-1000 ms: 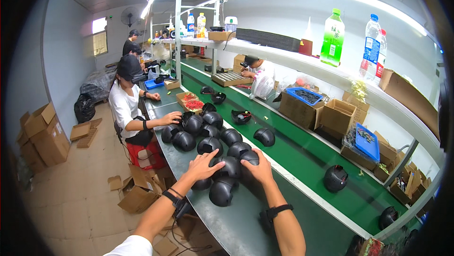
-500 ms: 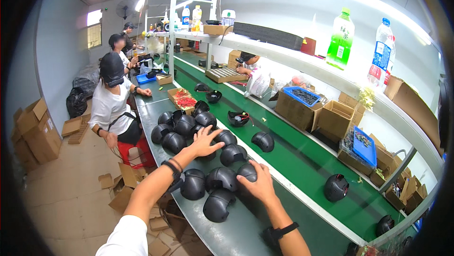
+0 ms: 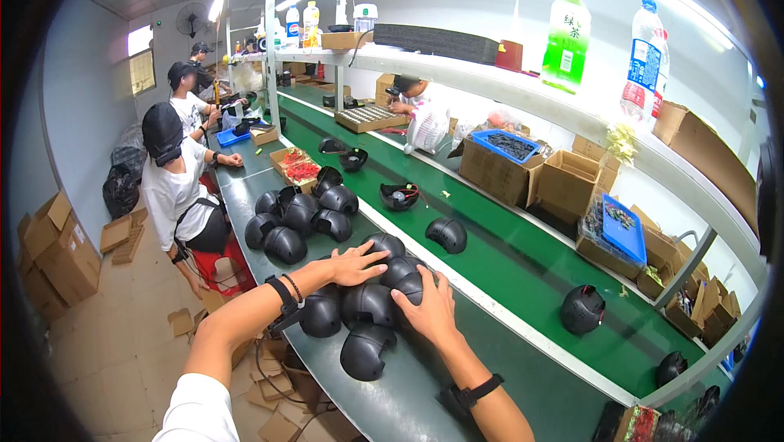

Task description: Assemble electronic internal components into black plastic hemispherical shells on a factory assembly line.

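A group of black dome-shaped plastic shells with notched rims lies on the grey-green metal table (image 3: 498, 377). My left hand (image 3: 358, 266) rests with fingers stretched out over the shells, its fingertips beside the far shell (image 3: 385, 246). Thumb and fingers of my right hand (image 3: 431, 310) grip a black dome shell (image 3: 410, 285) at the group's right side, pressed close to its neighbours. Closer to me sit a notched shell (image 3: 366, 352) and another shell (image 3: 320, 313) near my left wrist. My hands partly hide several shells.
A second cluster of shells (image 3: 300, 213) stands farther along the table, before a box of red parts (image 3: 298, 166). To the right runs a green conveyor belt (image 3: 506, 279) carrying spaced shells (image 3: 582, 309). Co-workers (image 3: 184, 173) sit at the left. Bottles (image 3: 566, 42) stand on the overhead shelf.
My left hand has drawn back from the far cluster toward my right hand. The shells by my hands have come nearer and closer together, leaving a gap to the far cluster. The view has shifted slightly.
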